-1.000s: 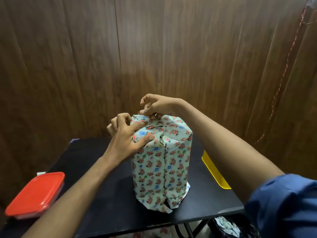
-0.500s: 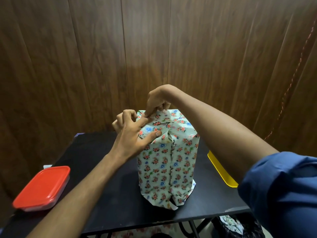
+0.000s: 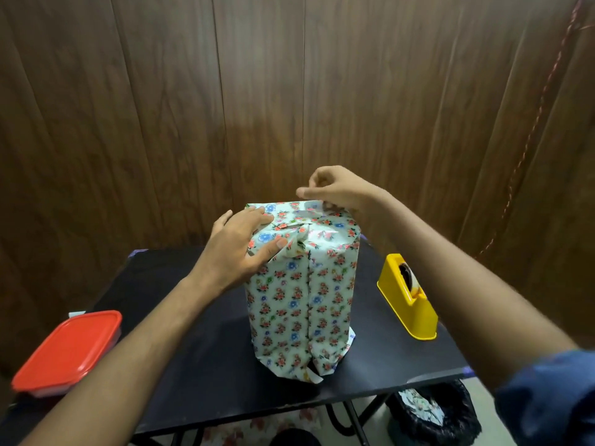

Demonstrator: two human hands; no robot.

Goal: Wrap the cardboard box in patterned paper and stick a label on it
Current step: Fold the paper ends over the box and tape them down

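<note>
Both hands were at the top of the wrapped box [image 3: 301,294], which stood upright near the middle of the black surface [image 3: 199,358]. Half a second before, the left hand [image 3: 240,249] had been curled with knuckles bent against the upper left corner; now it lay flatter, fingers stretched over the top and thumb pressed on the near face, pinning the folded patterned paper [image 3: 322,239] without gripping it. The right hand [image 3: 335,191], which had been digging down into the folds at the far edge, had lifted slightly and was pinching the paper's far edge at twelve o'clock between thumb and fingertip, the other fingers curled. Judging by this, the top flaps were being gathered and held flat, but nothing showed them taped, and a small gap stayed open where the folds met at the near top edge; the bottom paper also flared loose at six o'clock. No label was visible. At three o'clock from the box stood a yellow tape dispenser [image 3: 407,300], which had come fully into view, within reach of the right hand yet requiring one hand to let go. At eight o'clock sat a red-lidded container [image 3: 69,349]. Below the surface's edge at five o'clock was a black-lined bin [image 3: 431,416] holding paper scraps.
</note>
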